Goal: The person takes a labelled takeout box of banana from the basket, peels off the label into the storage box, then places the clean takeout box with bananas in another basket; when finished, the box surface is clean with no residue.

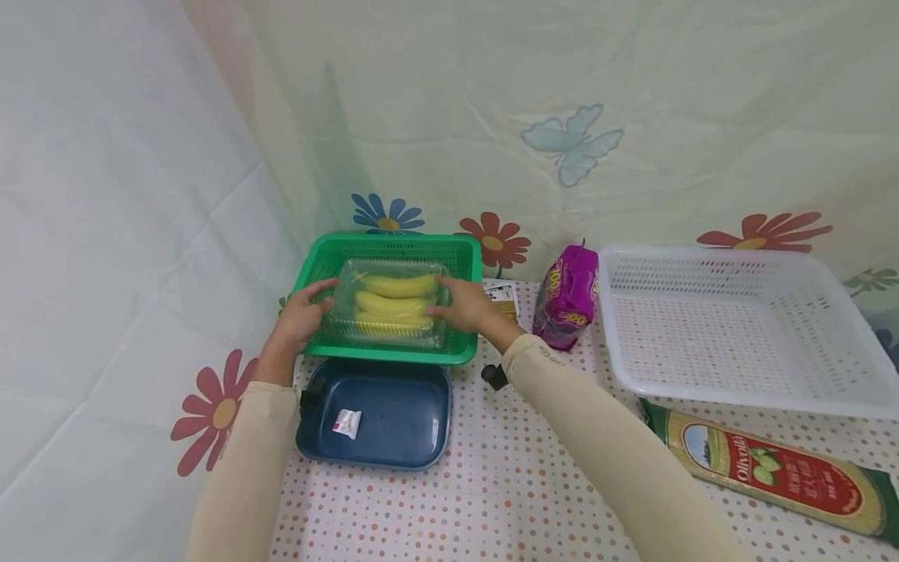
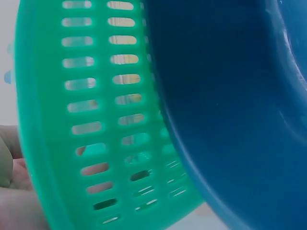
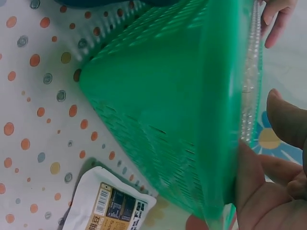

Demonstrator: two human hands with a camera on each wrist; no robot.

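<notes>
A clear plastic box (image 1: 340, 308) of yellow bananas (image 1: 396, 286) sits inside the green basket (image 1: 460, 357). My left hand (image 1: 303, 314) holds the box's left edge, fingertips over its side. At the opposite edge my right hand (image 1: 465, 303) grips the box, one finger by the far corner and another digit lower down. Seen from the right wrist, the box's ridged rim (image 3: 247, 96) shows just above the basket's edge beside my right hand (image 3: 273, 182). In the left wrist view, yellow shows through the basket's slots, and only part of my left hand (image 2: 17, 177) appears.
Right in front of the basket stands a blue tray (image 1: 386, 460) with a small white packet (image 1: 347, 423) in it. To the right are a white-and-gold pouch (image 1: 502, 301), a purple snack bag (image 1: 567, 298), a white basket (image 1: 702, 396) and a pasta packet (image 1: 772, 468). A curtain hangs behind.
</notes>
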